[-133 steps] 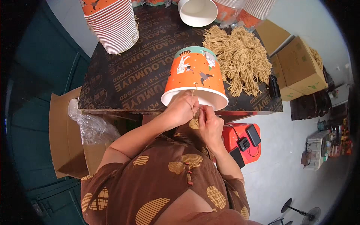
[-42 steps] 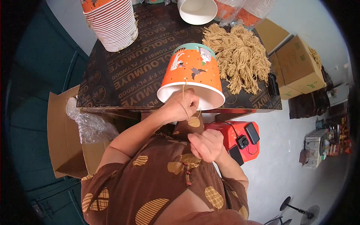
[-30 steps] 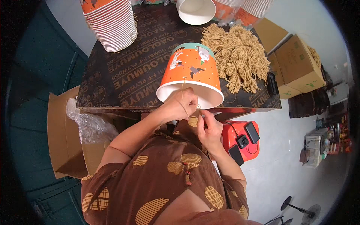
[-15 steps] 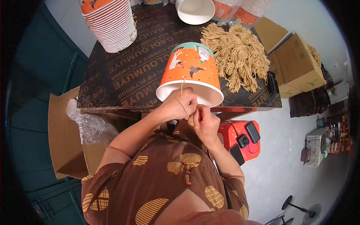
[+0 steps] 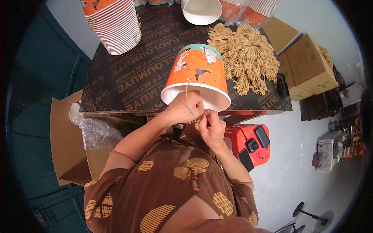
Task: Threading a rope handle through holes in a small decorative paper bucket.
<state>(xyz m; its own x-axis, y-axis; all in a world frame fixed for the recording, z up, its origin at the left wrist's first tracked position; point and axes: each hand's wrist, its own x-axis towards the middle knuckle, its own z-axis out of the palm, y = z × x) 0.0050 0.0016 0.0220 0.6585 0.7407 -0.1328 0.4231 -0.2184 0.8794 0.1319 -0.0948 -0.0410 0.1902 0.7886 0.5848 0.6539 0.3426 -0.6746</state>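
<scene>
An orange paper bucket [image 5: 199,72] with a green band, bats and pale figures lies on its side at the table's front edge, its white mouth facing me. A tan cord [image 5: 187,91] comes out of a hole near its rim and loops over the back of my left hand [image 5: 187,108]. That hand is closed at the bucket's mouth, its fingers pinching the cord. Close beside it, my right hand [image 5: 213,126] is also closed, thumb and fingertips pressed together at the cord's end. The fingers mostly hide the end itself.
A heap of tan cords [image 5: 244,58] lies right of the bucket on the dark printed table [image 5: 136,77]. Stacked buckets [image 5: 114,29] stand at the back left; a white-lined bucket [image 5: 202,11] lies behind. A cardboard box [image 5: 70,143] is at left, a red stool [image 5: 241,136] with devices at right.
Both hands stay closed on the cord. My right hand has shifted very slightly left and down. The bucket has barely moved.
</scene>
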